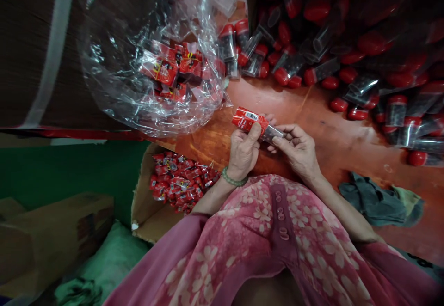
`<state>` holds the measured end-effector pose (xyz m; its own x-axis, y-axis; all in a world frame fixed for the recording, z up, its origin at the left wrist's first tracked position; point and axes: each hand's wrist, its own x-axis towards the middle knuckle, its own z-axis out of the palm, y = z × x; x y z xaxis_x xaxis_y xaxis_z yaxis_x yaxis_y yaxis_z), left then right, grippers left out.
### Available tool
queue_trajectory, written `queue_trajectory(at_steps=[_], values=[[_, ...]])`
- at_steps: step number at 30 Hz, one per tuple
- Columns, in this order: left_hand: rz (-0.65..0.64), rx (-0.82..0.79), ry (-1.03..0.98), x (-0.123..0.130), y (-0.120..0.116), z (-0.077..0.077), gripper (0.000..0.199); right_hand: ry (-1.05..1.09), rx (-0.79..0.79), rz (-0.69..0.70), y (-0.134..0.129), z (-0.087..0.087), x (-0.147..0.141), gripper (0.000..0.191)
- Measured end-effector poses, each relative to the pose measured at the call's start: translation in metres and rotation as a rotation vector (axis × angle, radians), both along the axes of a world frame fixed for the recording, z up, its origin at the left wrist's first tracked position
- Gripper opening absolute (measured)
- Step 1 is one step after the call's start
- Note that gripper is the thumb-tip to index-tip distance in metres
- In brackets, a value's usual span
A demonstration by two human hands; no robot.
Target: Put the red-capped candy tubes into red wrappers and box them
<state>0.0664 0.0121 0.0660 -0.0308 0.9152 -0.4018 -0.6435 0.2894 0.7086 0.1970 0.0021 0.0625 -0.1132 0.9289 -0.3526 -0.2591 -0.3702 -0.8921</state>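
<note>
My left hand (243,152), with a green bead bracelet at the wrist, grips a red printed plastic sleeve (243,117) with a barcode, thumb on top. A clear plastic tube (272,132) sticks out of the sleeve's right end. My right hand (299,149) pinches that tube's far end between thumb and fingers. Whether a cap sits inside the sleeve is hidden. Just beyond my left hand, a large clear plastic bag (114,93) lies open with bundles of red printed sleeves (164,70) in it.
Many red-capped clear tubes (395,112) are heaped at the back right of the orange-brown table (312,107). A cardboard box (149,223) at lower left holds red wrapped pieces (183,181). A dark cloth (376,199) lies at right. A green sack (118,246) sits below left.
</note>
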Motion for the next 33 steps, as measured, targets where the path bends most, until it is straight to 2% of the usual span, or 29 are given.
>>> queue_trajectory(at_steps=[3,6,9,14,19,24,27,29,31,33], values=[[0.021,-0.010,-0.011,0.001,-0.001,-0.001,0.036,-0.025,0.031,-0.002,-0.001,0.002,-0.003,0.038],[-0.026,-0.013,-0.006,0.003,-0.004,-0.002,0.034,-0.044,0.071,0.000,-0.001,0.004,-0.006,0.034],[-0.083,-0.020,0.005,0.004,-0.005,-0.002,0.037,-0.024,0.085,-0.010,0.000,0.004,-0.008,0.035],[-0.106,-0.091,0.013,0.007,-0.007,0.001,0.042,0.019,0.094,-0.091,0.002,-0.002,-0.011,0.044],[-0.198,-0.117,-0.082,0.003,-0.012,0.003,0.042,-0.044,0.109,-0.041,0.002,-0.006,-0.005,0.048],[-0.274,-0.096,-0.095,-0.003,-0.017,0.002,0.044,-0.052,0.187,0.017,0.003,-0.007,-0.002,0.047],[-0.330,-0.080,-0.056,-0.013,-0.021,0.003,0.046,-0.010,0.233,0.119,0.002,-0.008,-0.003,0.046],[-0.367,-0.070,0.024,-0.027,-0.027,0.008,0.043,-0.014,0.267,0.283,-0.001,-0.007,-0.001,0.047],[-0.362,-0.058,0.149,-0.050,-0.037,0.015,0.036,-0.113,0.338,0.446,-0.004,-0.003,0.005,0.048],[-0.295,-0.055,0.311,-0.081,-0.054,0.021,0.031,-0.334,0.481,0.480,-0.005,0.000,0.014,0.041]])
